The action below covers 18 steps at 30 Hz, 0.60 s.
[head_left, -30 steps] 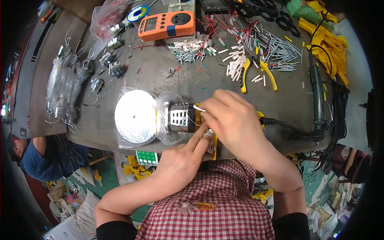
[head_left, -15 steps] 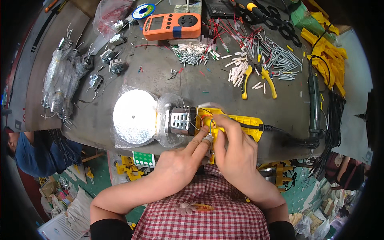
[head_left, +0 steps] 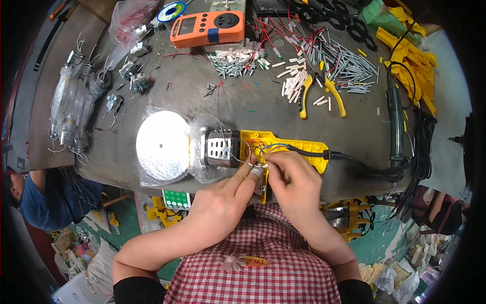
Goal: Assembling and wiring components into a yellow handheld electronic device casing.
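Note:
An open yellow tool housing (head_left: 288, 144) lies on the grey bench with a perforated metal barrel (head_left: 218, 147) at its left end. Thin blue and red wires (head_left: 259, 151) loop inside it. My left hand (head_left: 223, 197) pinches a small grey part (head_left: 257, 175) at the housing's near edge. My right hand (head_left: 296, 182) is right beside it, fingertips closed on the wire ends by that part. A black cable (head_left: 354, 162) leaves the housing to the right. A silver disc in clear plastic wrap (head_left: 163, 144) sits against the barrel's left side.
An orange meter (head_left: 210, 28), yellow-handled pliers (head_left: 321, 91), several loose pins and white sleeves (head_left: 298, 83) lie at the back. Bagged parts (head_left: 76, 111) line the left, a green tool (head_left: 395, 121) and yellow housings (head_left: 410, 55) the right. Another person (head_left: 35, 197) is lower left.
My right hand has slid off the top of the yellow housing down to its near edge, uncovering the wiring. Both hands now meet at the small grey part.

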### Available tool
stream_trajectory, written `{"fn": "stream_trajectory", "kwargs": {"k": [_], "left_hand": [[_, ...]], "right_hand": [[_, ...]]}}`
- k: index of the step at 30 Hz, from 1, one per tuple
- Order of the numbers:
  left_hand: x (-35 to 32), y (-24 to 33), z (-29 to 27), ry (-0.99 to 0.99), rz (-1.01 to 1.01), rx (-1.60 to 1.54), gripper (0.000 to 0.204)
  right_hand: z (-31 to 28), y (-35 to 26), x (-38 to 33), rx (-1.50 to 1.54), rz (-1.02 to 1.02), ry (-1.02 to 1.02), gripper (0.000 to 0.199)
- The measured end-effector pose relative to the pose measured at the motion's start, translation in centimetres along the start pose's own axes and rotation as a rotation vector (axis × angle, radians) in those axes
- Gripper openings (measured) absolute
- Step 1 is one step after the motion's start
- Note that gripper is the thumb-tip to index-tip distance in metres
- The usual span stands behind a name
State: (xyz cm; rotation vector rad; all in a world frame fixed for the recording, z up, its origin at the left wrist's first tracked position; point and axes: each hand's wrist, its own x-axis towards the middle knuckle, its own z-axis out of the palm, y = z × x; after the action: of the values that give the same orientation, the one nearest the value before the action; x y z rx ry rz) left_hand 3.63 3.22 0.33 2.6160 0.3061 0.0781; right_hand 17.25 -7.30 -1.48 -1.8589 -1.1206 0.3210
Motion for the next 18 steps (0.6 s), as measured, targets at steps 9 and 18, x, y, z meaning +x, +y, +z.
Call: {"fn": "stream_trajectory", "kwargs": {"k": [9,18], "left_hand": [[0.1,-0.1,0.5,0.196,0.158,0.210,0.034],[0.3,0.2,0.0,0.007,-0.015,0.018,0.046]], "right_hand": [[0.5,0.2,-0.2,-0.288,-0.194,0.002,0.036],[-1.8,0.6,0.9,-0.164,-0.270,-0.006,0.032]]}}
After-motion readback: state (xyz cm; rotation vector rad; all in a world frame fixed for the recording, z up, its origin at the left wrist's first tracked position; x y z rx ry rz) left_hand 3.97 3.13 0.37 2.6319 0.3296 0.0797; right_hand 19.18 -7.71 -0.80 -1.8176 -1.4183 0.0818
